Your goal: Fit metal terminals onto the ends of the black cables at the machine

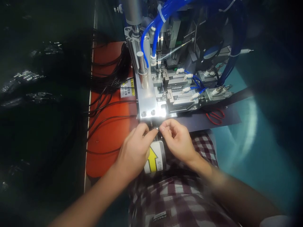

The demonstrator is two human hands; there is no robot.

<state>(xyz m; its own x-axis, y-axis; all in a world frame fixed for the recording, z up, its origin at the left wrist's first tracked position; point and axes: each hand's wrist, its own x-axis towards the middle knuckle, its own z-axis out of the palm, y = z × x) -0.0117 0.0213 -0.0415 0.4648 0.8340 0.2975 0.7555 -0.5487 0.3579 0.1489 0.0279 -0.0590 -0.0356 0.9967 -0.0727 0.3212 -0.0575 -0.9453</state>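
Observation:
Both hands meet over a narrow metal track (160, 137) at the front of a machine. My left hand (136, 148) is closed, thumb and fingers pinched near the track's left side. My right hand (177, 138) pinches from the other side, thumb against forefinger, its tips close to the left thumb. Whatever lies between the fingertips is too small to make out. Just below the hands is a white label with a yellow arrow (153, 160). Directly beyond them sits a shiny metal plate (148, 102) with bolts.
Black cables (109, 85) cross the orange-red surface (106, 132) at left. Blue air hoses (175, 6) arch over the machine. Small pneumatic cylinders (182, 97) stand beyond the right hand, and a red wire loop (215, 117) lies on the dark plate (196, 122). A metal post (143, 75) rises from the shiny plate.

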